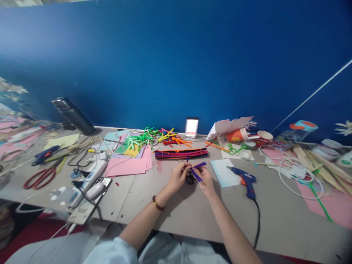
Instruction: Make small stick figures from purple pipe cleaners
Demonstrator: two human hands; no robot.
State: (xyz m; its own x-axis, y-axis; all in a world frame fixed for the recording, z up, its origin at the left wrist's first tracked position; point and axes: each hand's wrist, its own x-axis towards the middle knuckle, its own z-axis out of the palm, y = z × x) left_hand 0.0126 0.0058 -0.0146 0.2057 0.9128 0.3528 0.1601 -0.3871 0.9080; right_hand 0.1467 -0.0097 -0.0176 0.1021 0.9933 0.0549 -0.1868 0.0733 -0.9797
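Note:
Purple pipe-cleaner pieces point(198, 173) are joined near one point and spread out between my hands. My left hand point(178, 175) pinches them near the joint, its wrist wearing a dark red and yellow bracelet point(157, 203). From the right, my right hand point(205, 179) has its fingers closed round the purple strands. Under the hands lie scissors with black handles point(189, 178), partly covered. Just beyond is a tied bundle of coloured pipe cleaners point(181, 153). A blue glue gun point(246, 179) rests right of my right hand, beside a light blue sheet point(222, 172).
Pink paper point(129, 165), a power strip point(88, 179), red-handled scissors point(41, 177) and a dark bottle point(75, 116) lie left. Bent green pipe cleaners point(144, 138) and a phone point(191, 127) stand behind. Paper cups point(236, 135) and white cable point(280, 172) occupy the right.

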